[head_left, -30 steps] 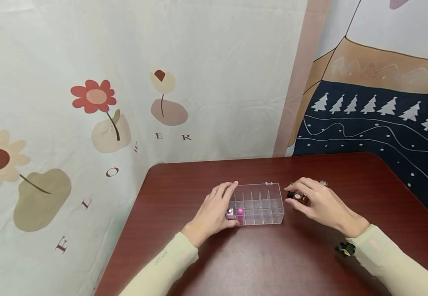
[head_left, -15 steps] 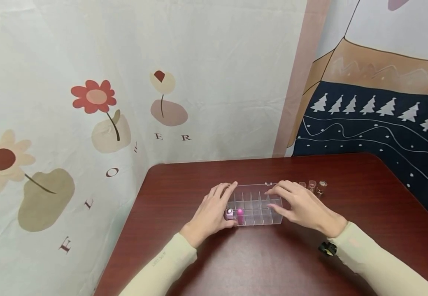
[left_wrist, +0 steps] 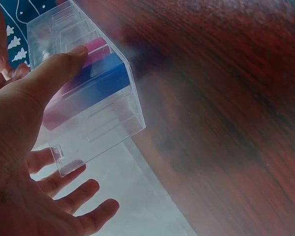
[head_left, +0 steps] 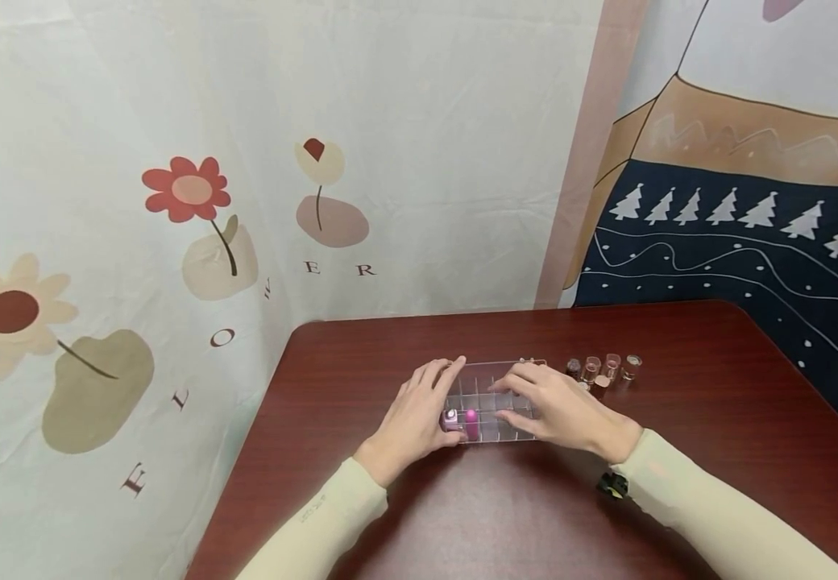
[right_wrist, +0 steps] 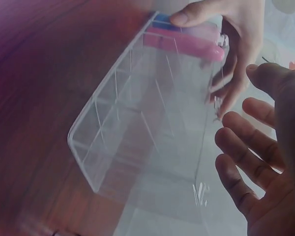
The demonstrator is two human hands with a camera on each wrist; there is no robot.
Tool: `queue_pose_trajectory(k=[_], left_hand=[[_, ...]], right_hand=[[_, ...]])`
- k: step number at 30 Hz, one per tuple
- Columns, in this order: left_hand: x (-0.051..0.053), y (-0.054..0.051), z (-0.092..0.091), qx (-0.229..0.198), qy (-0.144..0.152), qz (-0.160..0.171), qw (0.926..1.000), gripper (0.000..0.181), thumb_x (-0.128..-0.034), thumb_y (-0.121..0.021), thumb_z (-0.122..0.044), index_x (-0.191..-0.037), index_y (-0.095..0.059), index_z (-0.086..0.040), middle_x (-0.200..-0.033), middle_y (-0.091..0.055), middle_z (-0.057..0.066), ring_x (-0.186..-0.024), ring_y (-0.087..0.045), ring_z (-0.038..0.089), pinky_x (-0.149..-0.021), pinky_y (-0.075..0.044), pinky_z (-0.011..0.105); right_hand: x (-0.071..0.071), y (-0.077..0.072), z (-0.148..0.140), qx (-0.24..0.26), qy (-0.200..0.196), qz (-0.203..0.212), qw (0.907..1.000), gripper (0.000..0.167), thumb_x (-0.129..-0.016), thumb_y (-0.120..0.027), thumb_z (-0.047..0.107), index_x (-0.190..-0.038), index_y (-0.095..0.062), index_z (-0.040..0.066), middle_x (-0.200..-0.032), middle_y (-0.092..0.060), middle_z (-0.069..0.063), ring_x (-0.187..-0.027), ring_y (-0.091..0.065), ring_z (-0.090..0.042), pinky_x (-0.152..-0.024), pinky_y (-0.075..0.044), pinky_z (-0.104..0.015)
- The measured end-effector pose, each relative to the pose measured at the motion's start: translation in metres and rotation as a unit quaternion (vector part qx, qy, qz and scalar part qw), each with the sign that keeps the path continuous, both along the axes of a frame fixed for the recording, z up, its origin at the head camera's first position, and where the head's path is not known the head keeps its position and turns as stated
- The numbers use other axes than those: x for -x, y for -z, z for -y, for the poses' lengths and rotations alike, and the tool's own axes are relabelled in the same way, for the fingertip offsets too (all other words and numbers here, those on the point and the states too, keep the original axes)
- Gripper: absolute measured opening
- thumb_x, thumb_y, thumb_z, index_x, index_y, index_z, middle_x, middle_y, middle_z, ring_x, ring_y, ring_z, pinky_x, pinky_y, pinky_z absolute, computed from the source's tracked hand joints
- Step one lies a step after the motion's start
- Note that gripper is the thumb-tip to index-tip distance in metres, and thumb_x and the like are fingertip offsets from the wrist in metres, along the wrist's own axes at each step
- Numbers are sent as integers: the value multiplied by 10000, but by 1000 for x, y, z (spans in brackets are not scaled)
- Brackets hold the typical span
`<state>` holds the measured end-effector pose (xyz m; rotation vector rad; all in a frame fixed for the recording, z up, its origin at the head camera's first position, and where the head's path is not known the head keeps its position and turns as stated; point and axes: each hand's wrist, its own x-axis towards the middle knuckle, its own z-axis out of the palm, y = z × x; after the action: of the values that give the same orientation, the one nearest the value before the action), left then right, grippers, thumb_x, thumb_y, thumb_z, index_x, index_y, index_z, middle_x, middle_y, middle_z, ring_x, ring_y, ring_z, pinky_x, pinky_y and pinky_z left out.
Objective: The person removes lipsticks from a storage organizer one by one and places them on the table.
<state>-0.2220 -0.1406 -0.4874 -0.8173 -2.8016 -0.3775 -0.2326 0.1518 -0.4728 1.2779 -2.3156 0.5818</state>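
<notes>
A clear plastic compartment box (head_left: 489,432) stands on the table in the head view. My left hand (head_left: 412,415) grips its left end, thumb on the front wall, fingers toward the back. Two small items occupy the front-left compartments: a bright pink rounded tube (head_left: 471,424) and a pale purple piece (head_left: 451,419). A blue part (left_wrist: 105,78) shows near the left thumb in the left wrist view. Over the right part of the box my right hand (head_left: 567,409) spreads its fingers. Nothing shows between them in the right wrist view, where bare compartments (right_wrist: 132,108) face it.
Several small vessels with round tops, among them a clear one (head_left: 632,366) and a pale-topped one (head_left: 602,383), stand right of the box, close behind the right hand. The dark red table (head_left: 491,515) meets a printed cloth wall (head_left: 426,201) at the back.
My right hand has moved left from the small vessels to above the box, uncovering them. The left hand keeps its grip and the box stays where it was.
</notes>
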Motion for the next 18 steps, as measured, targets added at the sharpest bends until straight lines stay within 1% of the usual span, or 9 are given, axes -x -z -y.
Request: queue_pose_trajectory(k=[4, 10, 18], left_hand=[[0, -1, 0, 30, -21, 47, 10000, 1322, -755, -1125, -468, -1808, -383, -169, -1694, -564, 165, -1571, -583, 422, -1194, -613, 627], [-1, -2, 0, 17, -27, 2, 10000, 1313, -751, -1125, -475, -1801, -399, -167, -1678, -579, 157, -1566, -591, 412, -1205, -609, 625], [0, -1, -1, -10, -63, 53, 10000, 1300, -763, -1122, -461, -1804, -399, -174, -1689, -575, 164, -1570, -594, 410, -1225, -595, 634]], right_hand=[[1, 3, 10, -143, 34, 192, 9997, 361, -971, -972, 276, -1268, -829, 128, -1167, -810, -8, -994, -753, -139, -872, -673, -351], [2, 8, 23, -189, -18, 495, 9986, 340, -991, -951, 256, -1269, -831, 100, -1139, -798, -31, -956, -758, -187, -864, -684, -370], [3, 12, 29, -271, -62, 617, 9977, 324, -1010, -926, 254, -1272, -825, 92, -1164, -805, -31, -997, -787, -197, -903, -700, -392]])
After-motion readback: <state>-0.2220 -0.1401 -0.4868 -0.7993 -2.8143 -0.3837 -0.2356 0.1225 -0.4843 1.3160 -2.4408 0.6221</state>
